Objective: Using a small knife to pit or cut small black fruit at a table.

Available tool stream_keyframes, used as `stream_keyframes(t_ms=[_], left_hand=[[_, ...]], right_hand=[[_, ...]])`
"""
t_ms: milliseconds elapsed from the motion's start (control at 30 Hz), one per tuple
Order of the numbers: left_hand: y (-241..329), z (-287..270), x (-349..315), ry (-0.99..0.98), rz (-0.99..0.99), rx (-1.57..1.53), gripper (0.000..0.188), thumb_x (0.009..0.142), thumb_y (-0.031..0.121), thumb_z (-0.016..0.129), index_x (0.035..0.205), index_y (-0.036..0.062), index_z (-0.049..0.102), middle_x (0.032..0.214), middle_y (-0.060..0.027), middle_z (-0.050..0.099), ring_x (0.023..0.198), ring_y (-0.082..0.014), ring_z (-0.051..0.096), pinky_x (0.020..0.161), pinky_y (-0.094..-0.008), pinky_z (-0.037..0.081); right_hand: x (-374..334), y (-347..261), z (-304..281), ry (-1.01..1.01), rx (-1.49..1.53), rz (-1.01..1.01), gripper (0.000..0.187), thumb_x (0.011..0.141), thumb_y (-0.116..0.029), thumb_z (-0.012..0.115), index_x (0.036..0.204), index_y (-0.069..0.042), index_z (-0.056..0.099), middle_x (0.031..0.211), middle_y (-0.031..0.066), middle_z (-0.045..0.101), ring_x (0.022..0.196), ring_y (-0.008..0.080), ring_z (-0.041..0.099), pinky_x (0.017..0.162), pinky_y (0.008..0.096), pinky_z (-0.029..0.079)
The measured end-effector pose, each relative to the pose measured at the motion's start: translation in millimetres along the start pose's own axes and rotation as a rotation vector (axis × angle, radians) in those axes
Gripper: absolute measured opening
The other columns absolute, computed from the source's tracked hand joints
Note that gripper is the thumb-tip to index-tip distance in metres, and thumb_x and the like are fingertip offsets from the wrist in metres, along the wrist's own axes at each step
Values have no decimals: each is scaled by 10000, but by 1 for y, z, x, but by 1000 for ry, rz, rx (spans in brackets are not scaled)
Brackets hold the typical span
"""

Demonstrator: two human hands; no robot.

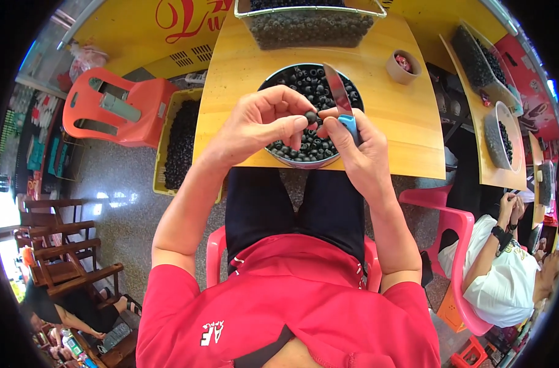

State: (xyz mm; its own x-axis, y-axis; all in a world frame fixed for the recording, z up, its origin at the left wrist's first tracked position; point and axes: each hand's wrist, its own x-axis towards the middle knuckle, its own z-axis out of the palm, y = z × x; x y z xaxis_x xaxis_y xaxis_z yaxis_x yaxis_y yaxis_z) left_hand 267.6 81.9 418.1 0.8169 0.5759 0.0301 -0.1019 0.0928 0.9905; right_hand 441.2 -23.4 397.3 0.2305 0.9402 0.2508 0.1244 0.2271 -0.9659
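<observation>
My left hand (258, 126) is closed in a pinch on a small dark round piece (311, 117), fruit-like or shell-like; its exact kind does not show. Close against it, my right hand (365, 147) grips the blue handle of a knife (338, 89), whose blade points up and away from me. Between the right thumb and forefinger, another dark piece partly shows. Both hands are over a round bowl (304, 164) holding many similar dark pieces, several with pale-rimmed openings. The bowl stands at the near edge of a wooden table (239, 73).
A clear bin (307, 30) of dark pieces stands at the table's far side, with a small round cup (403, 67) to its right. Left of the table are a yellow crate (161, 159) and an orange chair (92, 95). A person in white (500, 276) sits to the right.
</observation>
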Motion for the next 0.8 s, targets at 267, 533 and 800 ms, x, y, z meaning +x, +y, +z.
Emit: stream_keyframes(t_ms=[267, 533, 800], left_hand=[[-6, 16, -4, 131, 77, -20, 203, 902, 64, 631, 1081, -24, 592, 859, -19, 623, 691, -47, 560, 628, -203, 490], [-15, 22, -7, 220, 89, -36, 200, 881, 47, 661, 1061, -18, 601, 875, -33, 640, 689, -56, 573, 614, -203, 487], [-22, 27, -11, 265, 81, -55, 189, 895, 66, 649, 1071, -1, 630, 843, -41, 659, 667, -79, 589, 610, -206, 477]], right_hand=[[3, -6, 6, 57, 276, 183, 199, 935, -208, 629, 1026, -31, 644, 735, -42, 577, 541, 2, 408, 455, 169, 290], [4, -5, 6, 25, 256, 190, 207, 900, -232, 677, 961, -38, 643, 688, -49, 546, 510, 6, 390, 434, 173, 271], [3, -6, 4, 20, 357, 237, 175, 906, -194, 669, 953, -28, 640, 664, -52, 533, 520, 9, 401, 446, 175, 282]])
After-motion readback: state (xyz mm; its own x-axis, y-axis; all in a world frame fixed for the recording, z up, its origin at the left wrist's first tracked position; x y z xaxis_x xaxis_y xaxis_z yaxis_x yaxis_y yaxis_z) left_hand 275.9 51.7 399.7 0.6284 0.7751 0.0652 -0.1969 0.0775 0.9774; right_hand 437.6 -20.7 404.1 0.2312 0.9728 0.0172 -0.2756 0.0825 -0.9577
